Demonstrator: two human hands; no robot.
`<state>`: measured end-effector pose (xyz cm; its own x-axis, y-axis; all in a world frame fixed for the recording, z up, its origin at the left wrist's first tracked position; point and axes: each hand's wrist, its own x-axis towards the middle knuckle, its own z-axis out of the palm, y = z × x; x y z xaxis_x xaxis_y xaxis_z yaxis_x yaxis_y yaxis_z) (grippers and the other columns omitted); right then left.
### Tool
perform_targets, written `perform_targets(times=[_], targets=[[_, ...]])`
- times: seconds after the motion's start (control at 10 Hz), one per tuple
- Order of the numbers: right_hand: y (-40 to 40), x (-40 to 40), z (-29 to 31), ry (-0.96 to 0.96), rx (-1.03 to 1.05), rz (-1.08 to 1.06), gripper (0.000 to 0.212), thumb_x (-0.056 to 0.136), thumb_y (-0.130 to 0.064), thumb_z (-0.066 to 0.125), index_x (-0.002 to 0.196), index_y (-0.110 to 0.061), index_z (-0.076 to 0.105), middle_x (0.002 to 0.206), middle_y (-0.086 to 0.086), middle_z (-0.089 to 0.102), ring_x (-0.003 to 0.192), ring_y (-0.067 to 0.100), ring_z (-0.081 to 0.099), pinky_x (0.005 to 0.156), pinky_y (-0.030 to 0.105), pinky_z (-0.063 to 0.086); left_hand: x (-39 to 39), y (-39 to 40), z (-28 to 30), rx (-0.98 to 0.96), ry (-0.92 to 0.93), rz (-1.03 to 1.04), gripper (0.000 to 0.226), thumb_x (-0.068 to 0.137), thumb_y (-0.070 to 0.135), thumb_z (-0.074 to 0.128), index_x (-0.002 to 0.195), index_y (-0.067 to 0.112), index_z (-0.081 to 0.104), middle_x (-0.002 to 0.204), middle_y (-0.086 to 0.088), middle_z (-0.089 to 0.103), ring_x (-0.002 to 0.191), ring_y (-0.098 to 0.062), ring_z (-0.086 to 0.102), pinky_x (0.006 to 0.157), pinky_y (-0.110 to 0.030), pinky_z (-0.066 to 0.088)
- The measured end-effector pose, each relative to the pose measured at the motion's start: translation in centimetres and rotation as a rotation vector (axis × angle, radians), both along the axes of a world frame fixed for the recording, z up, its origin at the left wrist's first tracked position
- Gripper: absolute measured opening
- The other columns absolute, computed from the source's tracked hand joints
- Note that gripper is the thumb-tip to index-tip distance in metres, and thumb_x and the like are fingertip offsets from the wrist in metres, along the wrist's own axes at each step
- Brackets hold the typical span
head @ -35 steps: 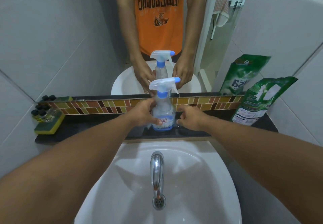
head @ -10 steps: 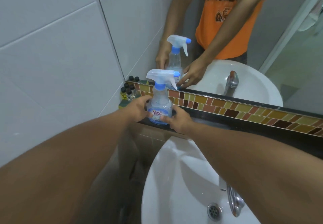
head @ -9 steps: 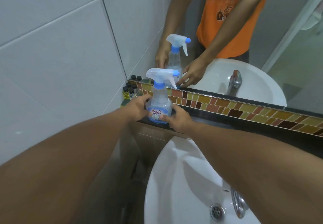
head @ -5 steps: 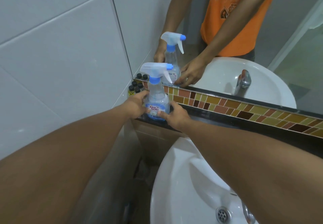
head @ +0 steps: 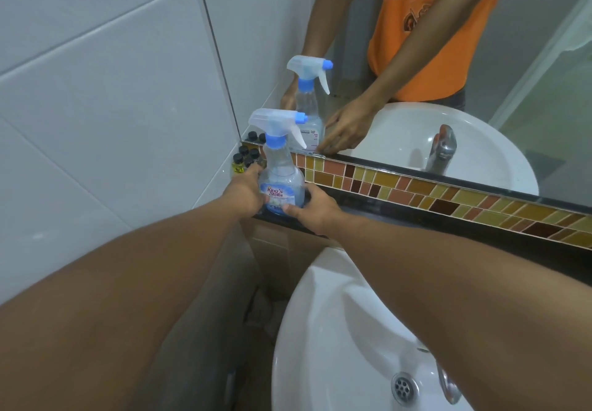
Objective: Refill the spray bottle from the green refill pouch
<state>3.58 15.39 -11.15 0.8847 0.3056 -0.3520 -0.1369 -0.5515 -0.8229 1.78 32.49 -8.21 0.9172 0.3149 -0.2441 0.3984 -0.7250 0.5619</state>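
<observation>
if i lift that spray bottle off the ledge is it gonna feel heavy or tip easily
Probably light: the spray bottle looks clear and mostly empty. It may be a bit top-heavy, since the trigger head sits high above a narrow neck, so a nudge up top could tip it. The smooth plastic might slip, though the left hand and right hand cup its wide base.

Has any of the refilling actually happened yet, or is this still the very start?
Still the start. Nothing looks done: the spray bottle stands upright on the dark ledge with its trigger head still screwed on. In hand: the left hand and right hand grip its base from either side. Left: taking off the head, pouring and closing; the green pouch is out of view.
</observation>
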Motion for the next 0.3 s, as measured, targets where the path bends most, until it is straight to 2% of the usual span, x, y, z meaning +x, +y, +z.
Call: perform_targets(times=[0.1,0.2,0.3], targets=[[-1.0,-0.1,0.2,-0.003,-0.067,0.004,0.074,0.088,-0.037,0.077,0.149,-0.021,0.04,0.144,0.005,0.056,0.125,0.027,0.058,0.098,0.044,0.052,-0.6,-0.4,-0.1,0.012,0.013,0.03,0.058,0.084,0.017,0.08,0.132,0.019,0.049,0.12,-0.005,0.064,0.103,-0.025,0.064,0.081,-0.035,0.056],[-2.8,-0.5,1.2,-0.009,-0.167,0.012,0.078,0.09,-0.037,0.074,0.154,-0.021,0.032,0.151,0.008,0.049,0.133,0.032,0.052,0.105,0.048,0.049,-1.6,-1.1,-0.1,0.074,0.059,0.027,0.057,0.081,0.025,0.082,0.128,0.016,0.052,0.123,-0.008,0.063,0.109,-0.026,0.063,0.091,-0.037,0.055],[-4.7,-0.6,1.6,-0.008,-0.222,-0.005,0.073,0.092,-0.035,0.073,0.153,-0.022,0.035,0.151,0.007,0.048,0.133,0.033,0.052,0.105,0.047,0.049,-2.4,-1.9,-0.4,0.058,0.067,0.021,0.052,0.082,0.025,0.082,0.127,0.017,0.056,0.119,-0.006,0.066,0.103,-0.024,0.064,0.085,-0.033,0.054]])
